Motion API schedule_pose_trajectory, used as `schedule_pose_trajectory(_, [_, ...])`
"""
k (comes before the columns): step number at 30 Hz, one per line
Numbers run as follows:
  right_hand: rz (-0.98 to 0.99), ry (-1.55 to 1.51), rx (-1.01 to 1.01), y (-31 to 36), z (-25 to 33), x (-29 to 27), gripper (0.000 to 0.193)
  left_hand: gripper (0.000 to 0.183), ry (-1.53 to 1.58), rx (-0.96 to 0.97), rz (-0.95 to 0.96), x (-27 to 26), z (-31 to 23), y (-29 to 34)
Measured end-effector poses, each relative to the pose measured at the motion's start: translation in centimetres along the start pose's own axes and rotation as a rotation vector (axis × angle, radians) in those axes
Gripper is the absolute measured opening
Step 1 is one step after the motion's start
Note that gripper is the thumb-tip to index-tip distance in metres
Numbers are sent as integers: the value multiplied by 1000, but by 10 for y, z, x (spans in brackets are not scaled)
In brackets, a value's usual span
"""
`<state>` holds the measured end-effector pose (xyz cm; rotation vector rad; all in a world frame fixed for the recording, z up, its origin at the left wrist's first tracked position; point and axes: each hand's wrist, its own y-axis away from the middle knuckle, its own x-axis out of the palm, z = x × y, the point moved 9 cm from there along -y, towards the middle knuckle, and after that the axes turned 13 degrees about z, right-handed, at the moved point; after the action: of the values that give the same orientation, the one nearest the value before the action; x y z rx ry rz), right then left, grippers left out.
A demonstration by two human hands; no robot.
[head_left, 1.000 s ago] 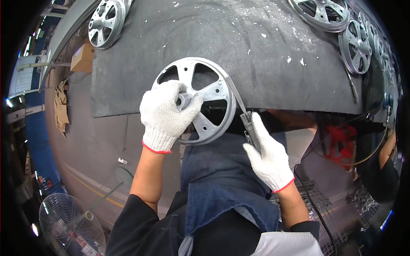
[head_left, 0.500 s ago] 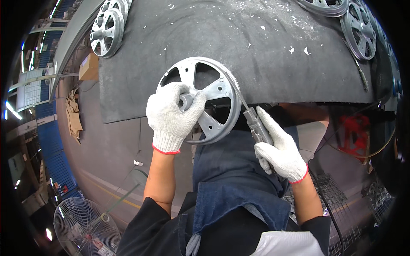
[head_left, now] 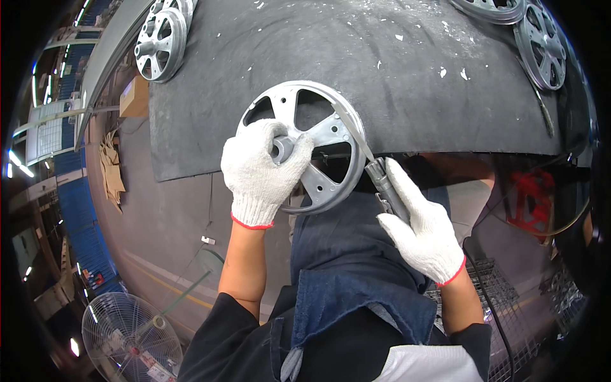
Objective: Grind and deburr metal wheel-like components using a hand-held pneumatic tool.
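Observation:
My left hand (head_left: 259, 167), in a white knit glove with a red cuff, is closed around the hub of a grey cast-metal wheel (head_left: 332, 130). The wheel is tilted at the table's near edge, its spokes and openings facing up. My right hand (head_left: 425, 234), gloved alike, grips the grey body of an air file (head_left: 388, 188). Its thumb and forefinger lie along the body; the other fingers are mostly hidden. The file's narrow flat blade (head_left: 354, 129) lies along the right side of the wheel's rim, apparently touching it.
Pale chips lie scattered on the dark table mat (head_left: 439, 114). More metal wheels stand at the far left (head_left: 159, 48) and far right (head_left: 541, 48), beside a thin rod-like tool (head_left: 545, 114). A cardboard box (head_left: 134, 97) sits left of the table; a fan (head_left: 130, 337) stands lower left.
The air file has turned in my right hand, and more of its blade's flat side shows against the rim. My left hand keeps its hold on the hub. The whole view has shifted slightly.

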<state>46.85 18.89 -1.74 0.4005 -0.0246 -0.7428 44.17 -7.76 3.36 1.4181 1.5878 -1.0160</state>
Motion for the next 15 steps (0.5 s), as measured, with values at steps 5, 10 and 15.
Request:
schedule_pose_trajectory(5, [-52,137,-24,2,9,-1,81,30,13,-15,10,1,2,1])
schedule_pose_trajectory(10, [14,-50,91,-4,-3,-3,83,30,-32,-2,-13,0,1,2])
schedule_pose_trajectory(15, [110,-675,255,-5,-23,6,87,31,-18,11,-6,3,2,3])
